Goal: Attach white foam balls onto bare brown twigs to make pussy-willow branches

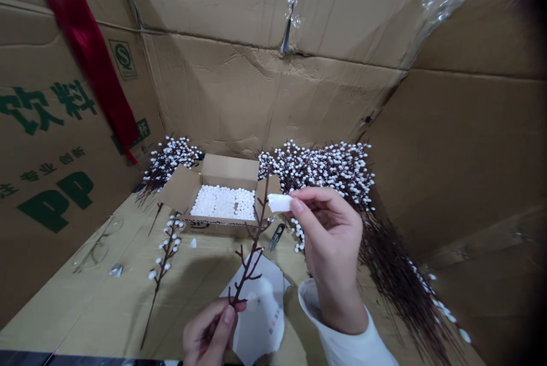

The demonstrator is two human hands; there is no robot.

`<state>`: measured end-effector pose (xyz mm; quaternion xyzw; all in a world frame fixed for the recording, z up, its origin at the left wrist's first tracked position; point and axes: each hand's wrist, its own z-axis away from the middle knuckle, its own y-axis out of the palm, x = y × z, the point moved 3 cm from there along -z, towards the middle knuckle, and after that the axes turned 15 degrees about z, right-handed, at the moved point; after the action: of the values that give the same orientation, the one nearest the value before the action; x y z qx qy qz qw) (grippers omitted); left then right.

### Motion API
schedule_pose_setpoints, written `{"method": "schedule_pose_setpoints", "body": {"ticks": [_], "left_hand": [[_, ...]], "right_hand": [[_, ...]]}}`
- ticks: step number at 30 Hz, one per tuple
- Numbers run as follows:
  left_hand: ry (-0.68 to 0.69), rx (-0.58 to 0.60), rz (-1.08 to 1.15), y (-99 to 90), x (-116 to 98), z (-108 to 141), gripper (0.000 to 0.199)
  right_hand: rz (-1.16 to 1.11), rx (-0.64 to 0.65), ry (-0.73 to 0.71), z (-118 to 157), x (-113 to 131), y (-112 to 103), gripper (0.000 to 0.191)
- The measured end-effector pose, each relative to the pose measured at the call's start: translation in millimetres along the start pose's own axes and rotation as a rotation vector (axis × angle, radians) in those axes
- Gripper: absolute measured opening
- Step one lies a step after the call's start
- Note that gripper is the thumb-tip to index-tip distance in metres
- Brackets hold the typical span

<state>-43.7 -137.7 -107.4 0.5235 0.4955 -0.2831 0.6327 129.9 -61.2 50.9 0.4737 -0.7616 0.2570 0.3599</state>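
Fingers of the left hand pinch 1 brown twig by its lower branches; thumb and fingers of the right hand grip 1 white strip beside its upper part, before the open box.

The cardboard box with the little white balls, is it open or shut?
Open. The cardboard box has its flaps spread away from the top, so the white balls show inside.

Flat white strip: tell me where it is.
Near the head view's middle, the flat white strip is pinched in the right hand, just right of the bare brown twig.
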Motion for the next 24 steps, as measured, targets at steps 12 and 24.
{"method": "schedule_pose_setpoints", "body": {"ticks": [12,24], "left_hand": [[0.125,0.1,-0.146,-5.1,1.3,-1.8,0.024],[0.177,0.109,-0.179,-7.1,-4.4,-2.6,0.019]], "right_hand": [[0.102,-0.08,-0.051,8.5,9.1,-14.0,0.011],[0.239,-0.069,-0.139,14.0,17.6,-16.3,0.018]]}}
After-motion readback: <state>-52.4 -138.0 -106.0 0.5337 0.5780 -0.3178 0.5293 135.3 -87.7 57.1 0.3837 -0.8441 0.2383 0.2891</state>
